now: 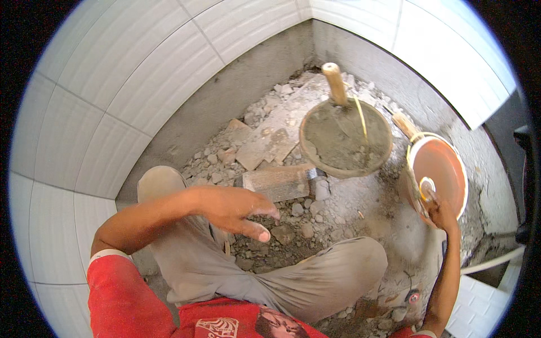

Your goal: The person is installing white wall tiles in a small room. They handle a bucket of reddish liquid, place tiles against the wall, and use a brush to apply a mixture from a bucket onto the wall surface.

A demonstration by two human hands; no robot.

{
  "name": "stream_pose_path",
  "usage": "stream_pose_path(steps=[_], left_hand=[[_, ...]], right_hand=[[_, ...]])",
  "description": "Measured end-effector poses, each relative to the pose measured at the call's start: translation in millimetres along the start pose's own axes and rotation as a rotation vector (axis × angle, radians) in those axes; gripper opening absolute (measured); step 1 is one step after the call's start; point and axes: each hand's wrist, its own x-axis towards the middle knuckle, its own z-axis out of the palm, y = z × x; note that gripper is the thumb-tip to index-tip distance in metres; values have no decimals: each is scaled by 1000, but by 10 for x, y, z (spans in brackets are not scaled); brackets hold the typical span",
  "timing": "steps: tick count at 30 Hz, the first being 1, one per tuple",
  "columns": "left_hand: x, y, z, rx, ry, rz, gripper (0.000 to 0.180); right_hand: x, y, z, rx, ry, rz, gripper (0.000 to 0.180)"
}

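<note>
My left hand (242,213) hangs over the rubble in front of my legs, fingers apart and holding nothing. At the right, my right hand (443,214) is closed at the near inner side of a bucket (465,169) with orange-brown contents. Its fingers pinch a small round white-and-yellow thing (427,187), whose kind I cannot make out. Left of the bucket stands a round basin (304,147) of wet grey mortar (344,147). A tool with a thick wooden handle (335,84) stands in the mortar, its lower end hidden. A thin yellow strip (361,119) arches over it.
Broken rubble (296,225) covers the floor, with a rectangular block (277,183) and a flat slab piece (262,149) on it. White tiled walls (152,79) meet in the far corner. Another wooden handle (404,125) leans by the bucket. A pale hose (493,261) runs at the right.
</note>
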Motion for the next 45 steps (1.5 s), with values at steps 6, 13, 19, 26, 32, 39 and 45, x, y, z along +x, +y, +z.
stream_pose_path(steps=[6,13,19,26,32,39,45], left_hand=[[-196,-84,185,57,62,-50,59],[-296,-476,346,132,32,20,56],[-469,-676,381,277,172,55,47],[-903,-761,317,205,458,342,41],[-1530,-580,98,149,752,364,39],[-2042,-709,108,71,1410,417,16],[-2164,-853,172,109,1337,303,16]], right_hand=[[237,243,279,274,55,98,28],[50,88,172,108,432,-16,23],[-382,-483,-577,92,465,-36,26],[-512,-2731,-1032,-227,490,-359,14],[616,-4551,88,-384,78,-648,23],[2140,-7347,2472,-546,-250,-1298,16],[2299,-7932,2664,17,-29,-1259,17]])
